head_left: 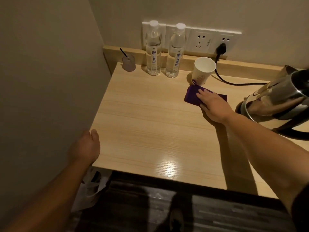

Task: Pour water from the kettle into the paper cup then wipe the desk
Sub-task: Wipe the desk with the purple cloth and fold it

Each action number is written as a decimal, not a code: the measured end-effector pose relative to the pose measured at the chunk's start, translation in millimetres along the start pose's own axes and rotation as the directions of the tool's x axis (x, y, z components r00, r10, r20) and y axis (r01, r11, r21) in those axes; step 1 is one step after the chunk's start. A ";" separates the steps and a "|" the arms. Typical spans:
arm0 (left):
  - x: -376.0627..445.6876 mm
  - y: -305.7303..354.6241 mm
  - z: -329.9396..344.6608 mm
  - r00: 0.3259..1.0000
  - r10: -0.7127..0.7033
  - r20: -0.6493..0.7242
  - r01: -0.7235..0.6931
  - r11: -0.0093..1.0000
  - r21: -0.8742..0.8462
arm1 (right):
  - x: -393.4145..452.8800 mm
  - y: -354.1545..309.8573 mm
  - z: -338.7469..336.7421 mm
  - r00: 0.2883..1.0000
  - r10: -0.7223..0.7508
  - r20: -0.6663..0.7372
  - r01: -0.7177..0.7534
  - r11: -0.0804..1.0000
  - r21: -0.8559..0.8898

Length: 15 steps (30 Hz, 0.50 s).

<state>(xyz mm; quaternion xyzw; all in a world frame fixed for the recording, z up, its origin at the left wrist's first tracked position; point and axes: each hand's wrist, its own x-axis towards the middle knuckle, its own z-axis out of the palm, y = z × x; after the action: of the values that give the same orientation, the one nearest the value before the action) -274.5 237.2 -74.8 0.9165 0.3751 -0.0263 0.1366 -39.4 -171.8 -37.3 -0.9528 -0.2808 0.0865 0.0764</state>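
Purple cloth [192, 96] lies flat on the pale wood table [150, 123], pressed down under the right hand [213, 105], whose fingers [203, 94] are stretched out flat and close together on top of it, not curled round it. The paper cup [203, 71] stands upright just behind the cloth, touching or nearly touching its far corner; whether it holds water cannot be told. To the right of the cloth stands the steel kettle [277, 101], its black cord [234, 82] running behind the cup to a plug [221, 48] in the wall sockets. Left of the cup two capped water bottles [153, 49] stand side by side against the back ledge, and further left a small clear glass [128, 63] with a dark stick in it. The left hand [85, 146] rests at the table's left edge, well apart from the cloth, its fingers hidden.
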 end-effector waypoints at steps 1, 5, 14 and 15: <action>1.0 -0.9 1.1 1.000 0.006 -0.003 -0.006 1.000 -0.012 | -5.1 -0.3 0.6 1.000 -0.013 0.007 0.013 1.000 -0.006; 3.3 -1.1 1.8 1.000 0.013 -0.008 -0.013 1.000 -0.028 | -50.5 -13.3 5.4 0.998 -0.055 0.015 0.055 0.998 0.032; 1.1 3.2 -3.3 1.000 0.023 -0.011 -0.023 0.999 -0.037 | -201.7 -70.0 30.8 0.990 -0.137 0.029 0.133 0.985 0.111; 1.7 3.0 -3.0 1.000 0.020 -0.005 -0.020 0.999 -0.044 | -214.0 -74.9 34.1 0.990 -0.133 0.034 0.128 0.985 0.117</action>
<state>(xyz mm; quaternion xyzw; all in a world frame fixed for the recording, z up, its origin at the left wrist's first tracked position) -271.3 237.1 -71.5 0.9170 0.3667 -0.0145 0.1562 -262.7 -223.6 -29.9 -0.9244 -0.3389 0.1170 0.1304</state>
